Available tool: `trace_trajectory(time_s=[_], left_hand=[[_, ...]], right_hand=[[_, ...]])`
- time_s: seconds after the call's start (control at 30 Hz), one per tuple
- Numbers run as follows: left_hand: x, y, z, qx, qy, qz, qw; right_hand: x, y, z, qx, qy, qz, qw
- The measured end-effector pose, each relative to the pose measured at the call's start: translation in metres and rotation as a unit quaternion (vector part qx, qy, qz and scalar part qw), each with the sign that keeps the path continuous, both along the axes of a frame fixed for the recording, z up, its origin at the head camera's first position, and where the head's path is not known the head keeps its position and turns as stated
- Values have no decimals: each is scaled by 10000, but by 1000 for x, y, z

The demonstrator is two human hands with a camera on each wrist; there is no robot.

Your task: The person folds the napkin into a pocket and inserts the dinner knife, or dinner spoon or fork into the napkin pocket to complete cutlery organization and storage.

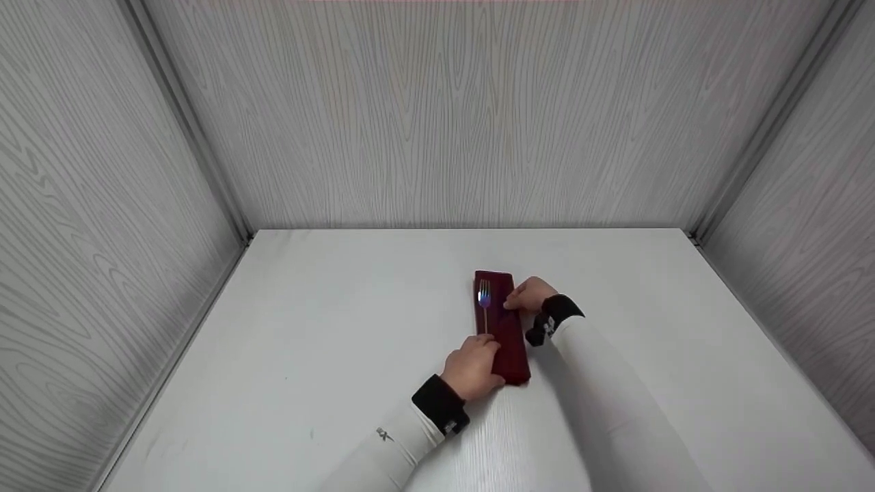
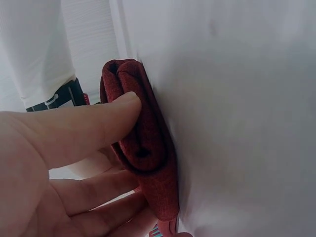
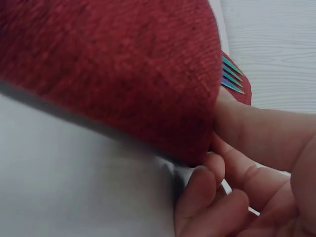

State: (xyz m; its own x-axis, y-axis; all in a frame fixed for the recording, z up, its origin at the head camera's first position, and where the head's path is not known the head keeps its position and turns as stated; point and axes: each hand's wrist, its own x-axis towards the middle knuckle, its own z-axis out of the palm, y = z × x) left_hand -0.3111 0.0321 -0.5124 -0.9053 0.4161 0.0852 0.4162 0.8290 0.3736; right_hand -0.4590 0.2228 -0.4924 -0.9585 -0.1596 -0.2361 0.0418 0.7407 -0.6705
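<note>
A dark red folded cloth napkin (image 1: 511, 345) lies lengthwise on the white table. On its left side rests a fork (image 1: 485, 298) with a shiny rainbow finish, tines pointing away; its lower handle disappears under my left fingers. My left hand (image 1: 472, 369) grips the napkin's near left part, the thumb against the rolled, layered end (image 2: 143, 143) in the left wrist view. At the right edge, farther up, my right hand (image 1: 533, 295) pinches a flap of the cloth. That flap (image 3: 108, 69) is raised in the right wrist view, with the fork's tines (image 3: 232, 76) showing beyond it.
The white tabletop (image 1: 328, 328) spreads around the napkin. Pale wood-grain panels stand at the back (image 1: 437, 116), left (image 1: 102, 205) and right (image 1: 806, 225). Both wrists wear black bands over white sleeves.
</note>
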Motion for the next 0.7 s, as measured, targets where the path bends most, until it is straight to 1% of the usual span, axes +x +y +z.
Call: trace_trajectory(time_s=[0.1,0.27,0.47,0.6,0.7], left_hand=[[1,0,0,-76,20,-68,9999],[2,0,-2,-219,-20,-160,9996],[0,2,-3,-316,64,-162,9993],[1,2,-3,-349,71,-151,9993],[1,2,-4,-347,45,-144,9993]], right_hand=[[0,1,-1,-26,44,-31,10000],[1,0,-2,-114,-51,-96,9999],[2,-1,-2,-9,91,-189,9998],[2,-1,-4,12,210,-220,9995],[2,-1,-6,-27,215,-264,9994]])
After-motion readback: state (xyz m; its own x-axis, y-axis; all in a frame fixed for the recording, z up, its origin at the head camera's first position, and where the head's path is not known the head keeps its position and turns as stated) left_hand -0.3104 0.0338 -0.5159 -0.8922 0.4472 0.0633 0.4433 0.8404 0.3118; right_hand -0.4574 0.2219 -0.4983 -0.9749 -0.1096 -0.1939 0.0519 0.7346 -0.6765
